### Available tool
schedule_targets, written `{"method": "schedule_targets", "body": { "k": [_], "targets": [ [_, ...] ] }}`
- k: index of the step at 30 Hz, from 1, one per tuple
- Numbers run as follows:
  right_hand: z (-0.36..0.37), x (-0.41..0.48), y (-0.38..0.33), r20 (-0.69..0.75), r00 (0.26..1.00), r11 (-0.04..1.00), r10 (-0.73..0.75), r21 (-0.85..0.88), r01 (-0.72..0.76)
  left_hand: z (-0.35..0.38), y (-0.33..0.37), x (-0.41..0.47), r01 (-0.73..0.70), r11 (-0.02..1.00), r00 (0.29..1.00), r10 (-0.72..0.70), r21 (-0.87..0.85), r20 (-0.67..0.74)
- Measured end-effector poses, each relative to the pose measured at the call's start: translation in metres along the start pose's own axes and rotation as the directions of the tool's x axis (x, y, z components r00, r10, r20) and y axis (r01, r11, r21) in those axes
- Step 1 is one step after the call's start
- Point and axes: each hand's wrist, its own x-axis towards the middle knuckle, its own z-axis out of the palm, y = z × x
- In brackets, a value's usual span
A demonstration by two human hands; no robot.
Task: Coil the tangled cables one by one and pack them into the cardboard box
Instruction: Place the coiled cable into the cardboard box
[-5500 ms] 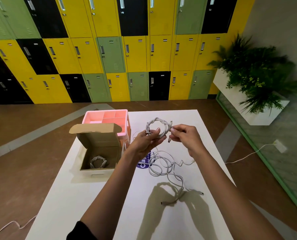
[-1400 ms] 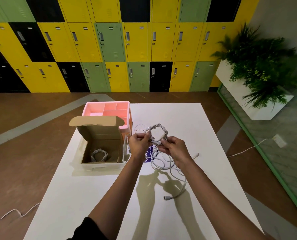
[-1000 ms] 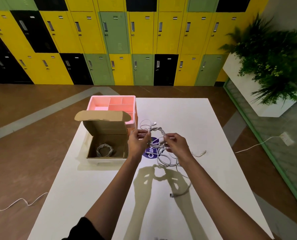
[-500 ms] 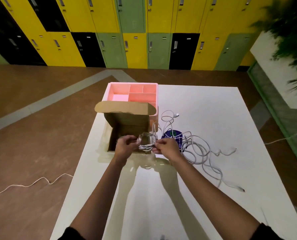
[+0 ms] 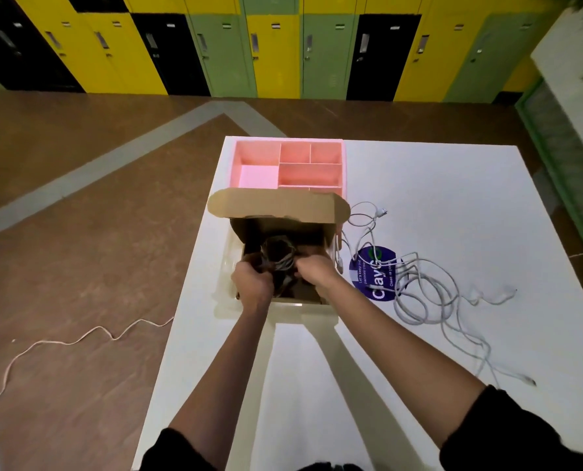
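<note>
In the open cardboard box the interior lies in deep shadow, so its floor and anything resting there are hard to make out, and the fingertips of both hands are lost in that dark. The box's raised lid covers the near edge of a pink divided organiser behind it, while the person's wrists hide part of the box's front wall. A planter at upper right is blurred and cut off by the frame.

A coiled cable sits low in the mouth of the box, gripped from both sides. The left hand is curled round its left side and the right hand is curled on its right. The loop shows just beyond the knuckles, between the two hands.

The tangled cables sprawl loose on the white table to the right of the box, apart from the right hand and partly over a round blue sticker. One plug end lies near the lid's right corner. A thin cord trails across the brown floor left of the table, with yellow, green and black lockers behind
</note>
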Motion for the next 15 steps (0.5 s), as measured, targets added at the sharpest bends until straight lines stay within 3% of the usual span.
{"method": "schedule_targets", "body": {
  "k": [8, 15],
  "targets": [
    [0.006, 0.014, 0.002, 0.059, 0.998, 1.000, 0.007, 0.005, -0.007, 0.004, 0.002, 0.002, -0.019, 0.992, 0.999, 0.014, 0.128, 0.039],
    [-0.010, -0.014, 0.001, 0.100, 0.986, 0.990, -0.135, -0.022, 0.138, 0.004, -0.003, -0.003, -0.083, 0.982, 0.994, 0.070, 0.170, 0.081]
  ]
}}
